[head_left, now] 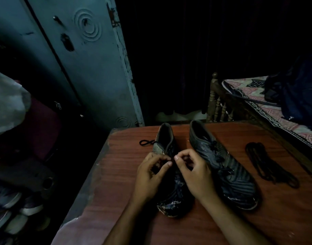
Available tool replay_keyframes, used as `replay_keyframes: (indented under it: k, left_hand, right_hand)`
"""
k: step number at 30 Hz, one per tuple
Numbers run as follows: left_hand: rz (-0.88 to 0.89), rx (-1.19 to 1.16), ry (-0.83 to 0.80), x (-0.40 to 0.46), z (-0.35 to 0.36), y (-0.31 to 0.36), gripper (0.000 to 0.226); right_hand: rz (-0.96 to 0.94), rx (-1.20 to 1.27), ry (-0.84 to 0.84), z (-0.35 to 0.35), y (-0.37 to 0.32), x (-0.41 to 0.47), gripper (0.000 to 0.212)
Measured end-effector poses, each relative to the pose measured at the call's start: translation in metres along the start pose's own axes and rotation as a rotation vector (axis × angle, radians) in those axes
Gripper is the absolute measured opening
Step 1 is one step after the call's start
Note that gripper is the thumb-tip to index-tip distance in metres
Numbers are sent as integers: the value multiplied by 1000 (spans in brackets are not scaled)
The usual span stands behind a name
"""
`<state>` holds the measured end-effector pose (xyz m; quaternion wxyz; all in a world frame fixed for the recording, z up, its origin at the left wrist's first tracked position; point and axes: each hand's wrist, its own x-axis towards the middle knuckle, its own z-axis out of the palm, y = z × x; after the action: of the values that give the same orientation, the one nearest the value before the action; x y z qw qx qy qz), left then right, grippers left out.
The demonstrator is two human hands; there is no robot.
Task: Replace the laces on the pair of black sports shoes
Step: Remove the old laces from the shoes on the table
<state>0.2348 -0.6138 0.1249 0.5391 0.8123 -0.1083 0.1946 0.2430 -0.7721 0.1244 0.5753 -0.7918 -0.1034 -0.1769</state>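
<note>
Lace of the left black sports shoe – thin, limp cord – pinched by left hand and right hand; grip near the eyelets

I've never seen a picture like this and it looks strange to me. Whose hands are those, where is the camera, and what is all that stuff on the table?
There is no machine here. A person wears a camera on their head, so you look down at their own two hands. On the brown table lie two black sports shoes. The left hand and the right hand meet over the left shoe, fingers curled and pinching at its laces; it is too dark to see the lace itself between the fingers. A lace end loops out beside that shoe. The right shoe lies untouched, still laced. Further right lies a bundle of black laces, nobody holding it.
</note>
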Motion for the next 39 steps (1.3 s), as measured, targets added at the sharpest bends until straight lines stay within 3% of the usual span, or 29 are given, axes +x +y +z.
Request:
replay_keyframes:
  k: [10, 16, 21, 30, 34, 39]
  left_hand:
    - [6, -25, -75, -7, -2, 5, 20]
    - [-79, -62, 47, -4, -1, 5, 28]
    - [-97, -116, -17, -1, -5, 3, 13]
    - [-68, -235, -76, -5, -9, 7, 11]
    - [-45, -270, -199, -10, -6, 8, 13]
    - [-101, -249, -16, -4, -6, 4, 33]
  right_hand:
    - [0, -1, -64, 4, 7, 6, 15]
    - [-73, -31, -163, 2, 0, 0, 10]
    - [-94, -94, -266, 0, -1, -4, 7]
    - [57, 0, -137, 1, 1, 3, 26]
    - [47, -21, -118, 3, 4, 4, 13]
    - [-8, 19, -180, -1, 4, 3, 15]
